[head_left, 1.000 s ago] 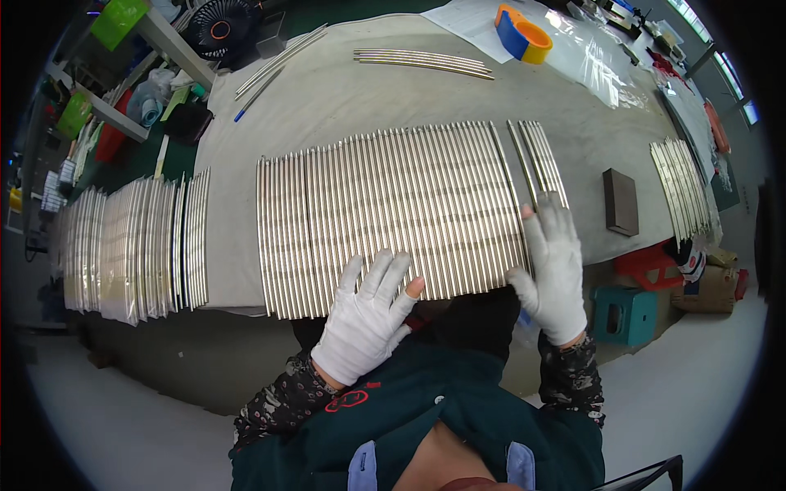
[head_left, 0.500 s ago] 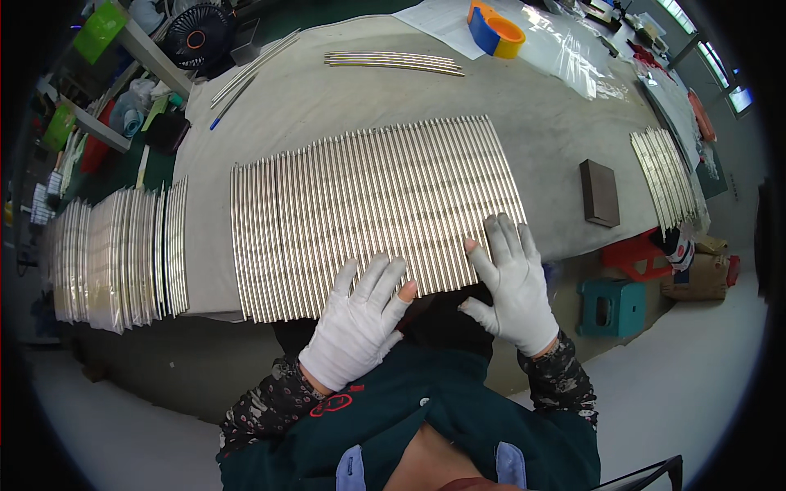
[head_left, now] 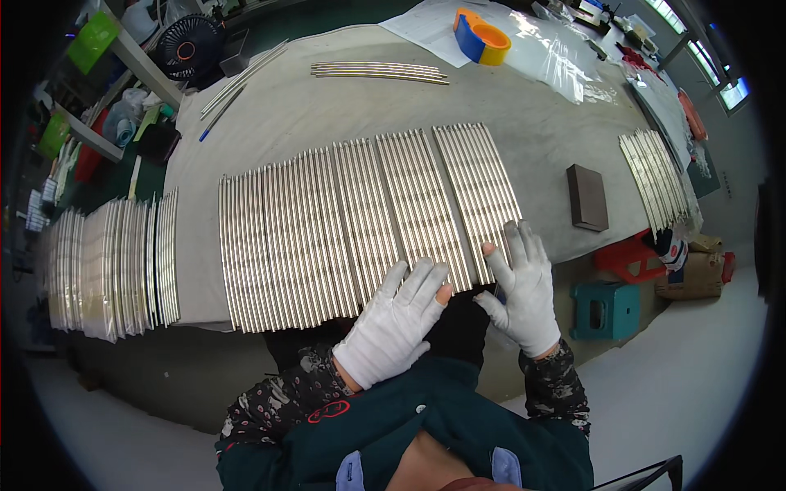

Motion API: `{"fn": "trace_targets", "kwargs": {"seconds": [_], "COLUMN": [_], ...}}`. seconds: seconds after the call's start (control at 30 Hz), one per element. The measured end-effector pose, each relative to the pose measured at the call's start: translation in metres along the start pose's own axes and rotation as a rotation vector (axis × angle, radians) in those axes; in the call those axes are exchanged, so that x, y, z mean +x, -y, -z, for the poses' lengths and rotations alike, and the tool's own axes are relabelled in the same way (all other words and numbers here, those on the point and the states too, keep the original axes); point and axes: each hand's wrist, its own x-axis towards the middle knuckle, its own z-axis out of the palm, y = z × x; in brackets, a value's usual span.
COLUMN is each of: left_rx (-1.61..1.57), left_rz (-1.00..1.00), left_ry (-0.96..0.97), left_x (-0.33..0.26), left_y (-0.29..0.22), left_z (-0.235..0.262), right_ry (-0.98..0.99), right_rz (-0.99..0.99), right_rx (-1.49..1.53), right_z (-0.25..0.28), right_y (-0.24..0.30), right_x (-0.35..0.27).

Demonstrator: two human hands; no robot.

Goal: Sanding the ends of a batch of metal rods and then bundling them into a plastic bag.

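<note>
A wide row of long silver metal rods (head_left: pixel 352 221) lies side by side on the grey-covered table (head_left: pixel 327 114), split by narrow gaps into a few bundles. My left hand (head_left: pixel 395 323), in a white glove, rests flat with fingers spread on the near ends of the rods in the middle. My right hand (head_left: pixel 524 286), also white-gloved, lies open at the near end of the rightmost bundle (head_left: pixel 479 196), fingers apart. Neither hand grips anything.
Several more rods (head_left: pixel 381 72) lie at the table's far side, another bundle (head_left: pixel 655 176) at the right end. Stacked wrapped rods (head_left: pixel 110 262) sit left. A dark block (head_left: pixel 587 196), tape dispenser (head_left: pixel 481 37), fan (head_left: pixel 190 45), teal stool (head_left: pixel 606 309) and red stool (head_left: pixel 626 254) are nearby.
The rods have spread apart into separate bundles with gaps on the right. Both hands slid along the near ends, my right hand drawing back toward the table edge.
</note>
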Motion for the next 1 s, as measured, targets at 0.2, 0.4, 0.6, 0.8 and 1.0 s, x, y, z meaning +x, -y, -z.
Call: {"fn": "trace_targets", "kwargs": {"seconds": [0.2,0.4,0.6,0.8,1.0], "left_rx": [-0.011,-0.099,-0.145,-0.012,0.116], "left_rz": [-0.023,-0.217,-0.409,-0.284,0.155], "left_ry": [-0.033,-0.144,-0.327,-0.361,-0.237], "left_x": [0.004,0.000,-0.014,-0.026,-0.031], "left_y": [-0.001,-0.001,-0.007,0.004,0.008], "left_z": [-0.008,-0.012,-0.020,-0.019,-0.014], "right_ry": [-0.010,-0.027,-0.011,0.041,0.031], "right_rz": [-0.003,-0.005,0.048,0.017,0.011], "right_rx": [0.008,0.047,0.088,0.022,0.044], "right_z": [-0.001,0.001,0.007,0.002,0.004], "right_y": [-0.001,-0.002,0.012,0.013,0.015], "right_x": [-0.002,-0.006,-0.022,-0.025,-0.025]}}
